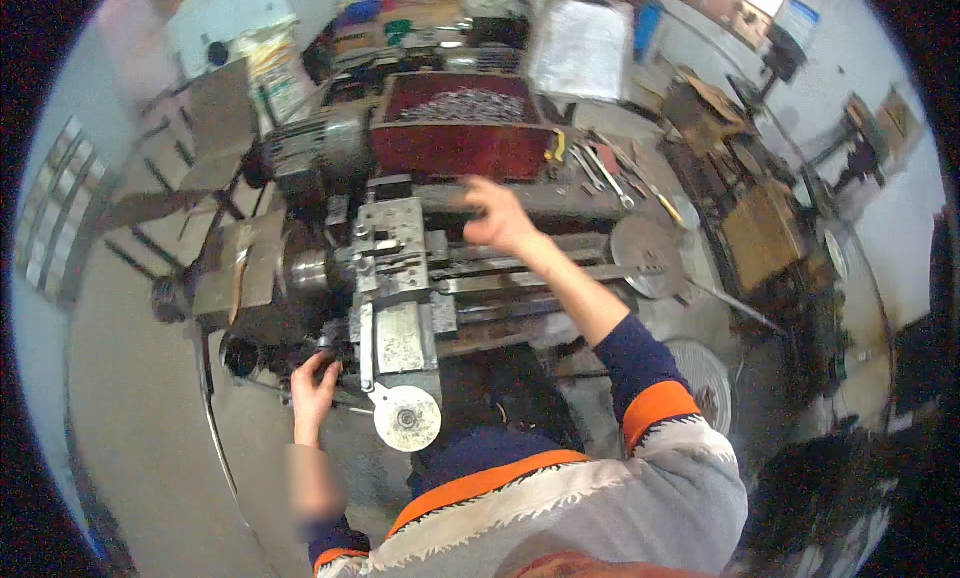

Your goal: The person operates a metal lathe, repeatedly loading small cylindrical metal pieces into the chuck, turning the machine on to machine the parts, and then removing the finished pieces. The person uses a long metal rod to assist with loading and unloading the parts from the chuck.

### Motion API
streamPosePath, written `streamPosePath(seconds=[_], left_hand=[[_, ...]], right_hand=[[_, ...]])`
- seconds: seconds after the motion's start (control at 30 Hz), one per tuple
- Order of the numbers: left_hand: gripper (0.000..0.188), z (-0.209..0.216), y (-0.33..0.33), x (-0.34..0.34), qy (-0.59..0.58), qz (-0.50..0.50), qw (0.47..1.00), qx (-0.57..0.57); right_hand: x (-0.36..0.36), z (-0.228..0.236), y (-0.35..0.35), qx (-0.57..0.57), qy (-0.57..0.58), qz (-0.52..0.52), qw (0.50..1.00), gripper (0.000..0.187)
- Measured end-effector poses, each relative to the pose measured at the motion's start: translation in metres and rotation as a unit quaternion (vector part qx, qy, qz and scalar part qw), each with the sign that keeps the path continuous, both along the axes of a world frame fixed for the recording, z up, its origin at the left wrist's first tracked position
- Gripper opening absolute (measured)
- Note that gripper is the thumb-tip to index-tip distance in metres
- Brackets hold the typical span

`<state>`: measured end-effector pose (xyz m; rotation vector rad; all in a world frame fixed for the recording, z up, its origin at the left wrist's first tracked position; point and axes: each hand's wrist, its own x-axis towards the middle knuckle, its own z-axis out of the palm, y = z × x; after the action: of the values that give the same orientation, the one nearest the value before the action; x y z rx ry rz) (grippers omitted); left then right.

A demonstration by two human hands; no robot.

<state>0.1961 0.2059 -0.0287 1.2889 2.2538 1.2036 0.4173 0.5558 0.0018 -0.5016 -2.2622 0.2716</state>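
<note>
As the left hand (315, 386) touches the lathe (403, 336), grip unclear, the right hand (496, 220) hovers above, half-open.

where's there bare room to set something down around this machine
Bare floor left of the machine, between its grey housing and the pale wall. Crowded right of the red box, where wrenches lie, and inside it, with small metal pieces.

Machine workshop with lathe (402, 263), wrenches (609, 173)

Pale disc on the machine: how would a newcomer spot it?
Find the big machine in the middle. At its near edge, right of the left hand, sits the pale disc. Its whitish face sets it apart from the grey wheel farther right.
</note>
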Motion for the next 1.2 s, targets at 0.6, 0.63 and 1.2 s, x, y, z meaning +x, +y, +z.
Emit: streamPosePath(seconds=[0.6,0.63,1.2], left_hand=[[0.027,-0.056,0.001,-0.027,0.174,-0.036,0.973,-0.148],[0.028,-0.051,0.003,-0.024,0.163,-0.032,0.973,-0.16],[0.027,-0.046,-0.001,-0.015,0.191,-0.002,0.973,-0.129]], right_hand=[[0.467,-0.143,-0.157,-0.332,-0.315,-0.502,0.734,0.031],[0.474,-0.166,-0.16,-0.304,-0.33,-0.47,0.76,0.03],[0.449,-0.209,-0.152,-0.293,-0.425,-0.439,0.736,0.032]])
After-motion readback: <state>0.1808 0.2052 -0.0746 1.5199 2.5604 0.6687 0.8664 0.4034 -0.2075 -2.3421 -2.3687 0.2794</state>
